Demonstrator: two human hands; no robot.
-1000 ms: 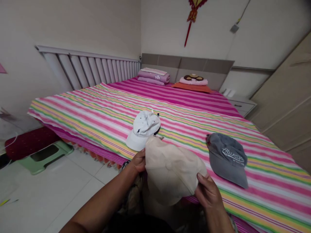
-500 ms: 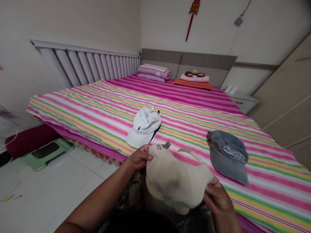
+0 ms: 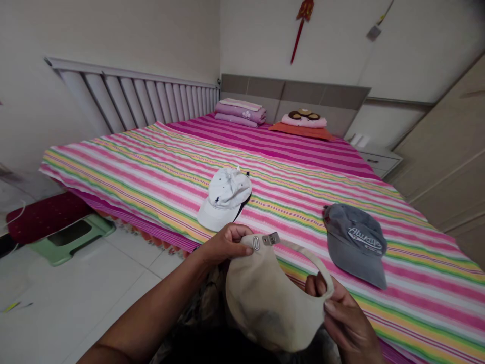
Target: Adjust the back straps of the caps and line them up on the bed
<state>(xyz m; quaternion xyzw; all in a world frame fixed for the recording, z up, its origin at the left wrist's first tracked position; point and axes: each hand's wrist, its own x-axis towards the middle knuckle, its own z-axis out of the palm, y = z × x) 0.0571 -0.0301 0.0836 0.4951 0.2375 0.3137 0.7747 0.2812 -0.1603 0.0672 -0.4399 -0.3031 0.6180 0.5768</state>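
Between my hands hangs a beige baseball cap (image 3: 273,298), its back opening and adjustable strap (image 3: 312,258) facing up. My left hand (image 3: 231,245) pinches the cap's edge beside a small metal eyelet and the metal buckle (image 3: 271,238). On the other side my right hand (image 3: 341,306) grips the cap where the strap joins it, fingers showing through the opening. Just beyond my left hand, a white cap (image 3: 225,197) with a small dark logo lies on the bed. A grey cap (image 3: 358,242) with white lettering rests to the right.
A striped sheet (image 3: 151,172) covers the near part of the bed. Folded purple bedding (image 3: 240,112) and a pink pillow (image 3: 303,121) sit by the headboard (image 3: 322,93). A radiator (image 3: 144,98) runs along the left wall. On the floor stands a green stool (image 3: 71,237).
The beige cap has tilted, so its strap and back opening now show more fully. My right hand has shifted its hold to the strap's end. The other caps have not moved.
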